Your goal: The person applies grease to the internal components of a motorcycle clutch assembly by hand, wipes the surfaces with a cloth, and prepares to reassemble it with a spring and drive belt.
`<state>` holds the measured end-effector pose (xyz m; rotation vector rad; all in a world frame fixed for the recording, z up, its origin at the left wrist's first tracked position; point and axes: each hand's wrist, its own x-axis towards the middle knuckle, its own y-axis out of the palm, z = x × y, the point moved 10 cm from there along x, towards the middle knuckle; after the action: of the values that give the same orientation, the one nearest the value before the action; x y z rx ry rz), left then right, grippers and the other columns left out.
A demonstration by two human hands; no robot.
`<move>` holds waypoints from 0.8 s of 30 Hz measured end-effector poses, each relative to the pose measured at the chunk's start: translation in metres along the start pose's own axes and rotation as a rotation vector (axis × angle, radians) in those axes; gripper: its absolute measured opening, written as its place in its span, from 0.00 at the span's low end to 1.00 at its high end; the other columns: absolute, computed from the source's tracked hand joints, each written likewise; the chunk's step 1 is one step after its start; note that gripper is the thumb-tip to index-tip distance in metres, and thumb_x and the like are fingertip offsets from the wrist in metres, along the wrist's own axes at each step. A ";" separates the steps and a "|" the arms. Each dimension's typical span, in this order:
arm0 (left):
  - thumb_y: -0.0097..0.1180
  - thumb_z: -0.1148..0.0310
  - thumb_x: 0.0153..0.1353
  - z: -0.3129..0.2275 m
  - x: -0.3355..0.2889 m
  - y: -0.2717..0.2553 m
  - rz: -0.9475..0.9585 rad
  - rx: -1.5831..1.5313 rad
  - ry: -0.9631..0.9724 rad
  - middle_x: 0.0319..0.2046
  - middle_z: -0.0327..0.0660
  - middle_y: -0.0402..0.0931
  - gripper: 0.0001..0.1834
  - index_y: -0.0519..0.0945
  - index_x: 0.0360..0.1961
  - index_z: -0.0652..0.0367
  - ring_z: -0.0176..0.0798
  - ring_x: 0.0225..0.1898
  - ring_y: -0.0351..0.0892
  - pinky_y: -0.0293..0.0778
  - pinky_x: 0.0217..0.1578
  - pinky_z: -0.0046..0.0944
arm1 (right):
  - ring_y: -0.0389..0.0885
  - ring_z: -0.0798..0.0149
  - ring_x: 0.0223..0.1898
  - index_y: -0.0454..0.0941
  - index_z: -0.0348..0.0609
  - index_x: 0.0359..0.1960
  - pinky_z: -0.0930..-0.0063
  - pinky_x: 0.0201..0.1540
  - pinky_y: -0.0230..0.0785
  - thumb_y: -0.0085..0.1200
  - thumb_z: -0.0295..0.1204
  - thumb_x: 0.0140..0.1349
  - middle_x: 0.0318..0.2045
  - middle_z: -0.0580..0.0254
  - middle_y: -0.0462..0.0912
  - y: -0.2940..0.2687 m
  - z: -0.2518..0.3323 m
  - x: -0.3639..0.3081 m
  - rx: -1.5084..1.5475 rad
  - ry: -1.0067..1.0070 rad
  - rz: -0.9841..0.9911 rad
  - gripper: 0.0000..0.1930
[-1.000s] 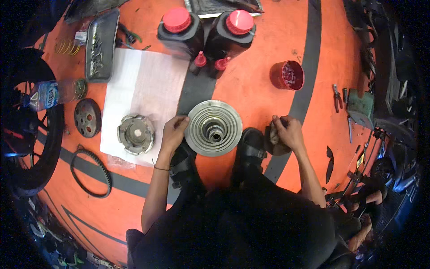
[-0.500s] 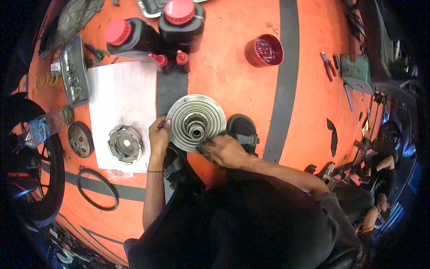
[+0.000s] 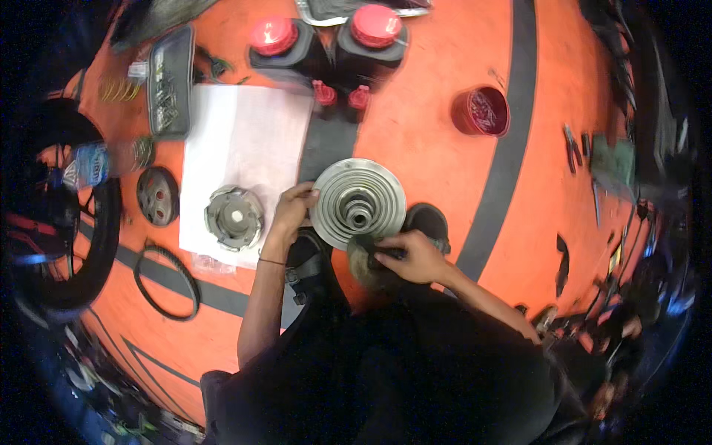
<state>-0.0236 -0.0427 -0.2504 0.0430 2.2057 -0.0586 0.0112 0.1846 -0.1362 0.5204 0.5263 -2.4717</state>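
A round metal pulley half (image 3: 331, 215) with concentric rings and a raised hub faces up between my feet. My left hand (image 3: 292, 211) is closed on its left rim, thumb on the upper face. At the near edge of the disc, my right hand (image 3: 415, 257) pinches a dark, greenish rag (image 3: 363, 259), blurred by motion; whether the rag touches the rim I cannot tell. To the left, a metal clutch assembly (image 3: 233, 217) lies on a white sheet (image 3: 245, 133).
Two black bottles with red caps (image 3: 371, 28) and two smaller red-tipped ones (image 3: 323, 93) stand beyond the sheet. A red cup (image 3: 480, 111) is far right. Leftward are a drive belt (image 3: 165, 283), a clutch bell (image 3: 157, 196), a parts tray (image 3: 169, 81) and a wheel (image 3: 107, 245).
The whole view has shifted, so the floor items sit farther right. My right hand has drawn back from the disc's near-right edge, showing more of the rag. My left hand keeps its hold.
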 end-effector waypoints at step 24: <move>0.57 0.78 0.48 -0.163 -0.165 0.091 -0.081 0.764 1.161 0.34 0.44 0.84 0.18 0.83 0.44 0.62 0.44 0.40 0.83 0.80 0.37 0.43 | 0.80 0.62 0.44 0.69 0.36 0.58 0.64 0.44 0.76 0.35 0.54 0.74 0.47 0.52 0.79 -0.107 -0.088 0.014 0.540 0.567 -0.359 0.30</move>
<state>-0.0521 0.0556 -0.0234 0.5216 3.1689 -1.1725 -0.0409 0.3018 -0.1901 1.4805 0.1496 -2.7966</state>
